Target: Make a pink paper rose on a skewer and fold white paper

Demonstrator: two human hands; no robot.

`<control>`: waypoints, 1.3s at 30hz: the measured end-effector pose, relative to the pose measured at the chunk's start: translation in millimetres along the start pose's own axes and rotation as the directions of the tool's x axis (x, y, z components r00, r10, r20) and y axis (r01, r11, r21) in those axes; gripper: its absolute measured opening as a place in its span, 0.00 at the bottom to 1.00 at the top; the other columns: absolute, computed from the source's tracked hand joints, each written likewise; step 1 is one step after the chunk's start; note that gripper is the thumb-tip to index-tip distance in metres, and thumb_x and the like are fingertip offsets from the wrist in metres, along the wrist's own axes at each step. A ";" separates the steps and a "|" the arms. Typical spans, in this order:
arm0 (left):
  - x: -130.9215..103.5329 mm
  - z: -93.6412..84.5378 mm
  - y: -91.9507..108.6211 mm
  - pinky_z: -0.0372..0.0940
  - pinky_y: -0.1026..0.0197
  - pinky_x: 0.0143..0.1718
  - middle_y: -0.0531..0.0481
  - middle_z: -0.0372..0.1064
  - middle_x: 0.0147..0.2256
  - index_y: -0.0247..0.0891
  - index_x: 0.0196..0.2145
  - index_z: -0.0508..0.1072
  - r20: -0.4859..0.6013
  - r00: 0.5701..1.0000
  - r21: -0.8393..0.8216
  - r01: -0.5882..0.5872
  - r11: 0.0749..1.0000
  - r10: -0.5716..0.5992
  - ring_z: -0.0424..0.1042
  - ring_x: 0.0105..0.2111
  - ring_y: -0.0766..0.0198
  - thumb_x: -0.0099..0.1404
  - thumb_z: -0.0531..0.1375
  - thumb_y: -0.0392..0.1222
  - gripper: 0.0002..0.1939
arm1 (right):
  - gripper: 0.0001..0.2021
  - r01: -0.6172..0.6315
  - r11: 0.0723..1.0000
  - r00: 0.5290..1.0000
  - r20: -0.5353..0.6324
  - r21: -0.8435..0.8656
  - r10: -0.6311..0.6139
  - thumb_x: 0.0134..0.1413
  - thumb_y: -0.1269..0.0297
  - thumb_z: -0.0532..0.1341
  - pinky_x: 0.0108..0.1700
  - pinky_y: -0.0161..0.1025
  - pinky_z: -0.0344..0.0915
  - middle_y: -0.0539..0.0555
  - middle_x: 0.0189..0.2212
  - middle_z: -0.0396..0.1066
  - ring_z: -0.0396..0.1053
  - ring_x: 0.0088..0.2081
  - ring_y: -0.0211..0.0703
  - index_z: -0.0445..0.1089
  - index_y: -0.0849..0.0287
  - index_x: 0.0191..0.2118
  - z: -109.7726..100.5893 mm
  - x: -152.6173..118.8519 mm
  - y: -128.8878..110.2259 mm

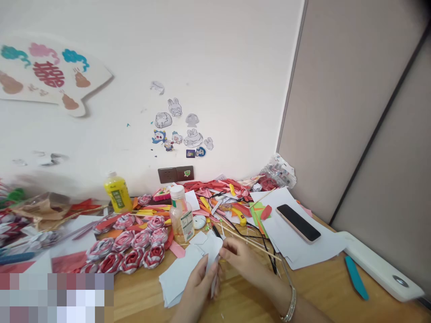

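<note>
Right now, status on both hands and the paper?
Left hand and right hand pinching white paper. Loose sheets beside left hand. Clear bottle standing just beyond.

Bright, diffuse light spreads over the smooth white wall (235,67), while the flat grey-beige panel (340,89) on the right looks dimmer. A soft shadow falls just right of and below the white fan-shaped paper cutout (50,67). At left, the crumpled brown paper bag (47,208) is blurred and smeared — black shading darkens the far right corner — and coarse pixelated squares (57,298) hide the near left corner.
</note>
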State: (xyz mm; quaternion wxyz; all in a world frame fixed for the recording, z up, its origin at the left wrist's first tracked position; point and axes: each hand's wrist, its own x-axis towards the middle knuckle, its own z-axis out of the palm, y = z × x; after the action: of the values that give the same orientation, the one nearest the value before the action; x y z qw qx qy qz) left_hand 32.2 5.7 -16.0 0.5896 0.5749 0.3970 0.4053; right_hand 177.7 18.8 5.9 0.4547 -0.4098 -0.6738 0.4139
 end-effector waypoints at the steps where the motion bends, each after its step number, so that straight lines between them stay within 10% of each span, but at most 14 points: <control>1: 0.0 0.0 -0.5 0.50 0.68 0.15 0.61 0.57 0.12 0.38 0.26 0.63 0.021 1.000 -0.007 0.005 1.000 -0.005 0.53 0.12 0.71 0.56 0.51 0.61 0.21 | 0.15 -0.011 1.000 1.000 -0.029 0.008 0.012 0.50 0.52 0.57 0.31 0.33 0.55 0.48 0.24 0.59 0.58 0.28 0.37 0.63 0.61 0.28 -1.5 1.3 2.1; 23: -10.5 8.6 5.4 0.49 0.67 0.20 0.59 0.55 0.18 0.39 0.22 0.63 0.025 1.000 0.105 -0.005 0.995 0.002 0.51 0.18 0.70 0.60 0.51 0.56 0.18 | 0.15 -0.144 0.960 0.964 -0.186 0.241 0.191 0.43 0.57 0.63 0.26 0.31 0.51 0.44 0.18 0.54 0.53 0.23 0.34 0.59 0.60 0.20 7.6 -2.0 0.0; 39: -6.1 3.6 9.9 0.44 0.69 0.15 0.62 0.54 0.09 0.36 0.21 0.68 0.078 0.995 0.084 0.061 0.995 -0.067 0.48 0.10 0.73 0.57 0.50 0.60 0.24 | 0.15 -0.193 0.932 0.978 -0.012 0.308 0.207 0.45 0.53 0.62 0.27 0.31 0.55 0.46 0.20 0.61 0.59 0.23 0.34 0.64 0.62 0.25 8.7 -4.3 -1.8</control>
State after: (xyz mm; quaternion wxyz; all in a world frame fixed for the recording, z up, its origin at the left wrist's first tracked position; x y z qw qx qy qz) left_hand 33.2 -1.2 -6.1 0.5940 0.6014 0.4073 0.3459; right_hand 170.2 12.6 4.2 0.4826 -0.4101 -0.5465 0.5479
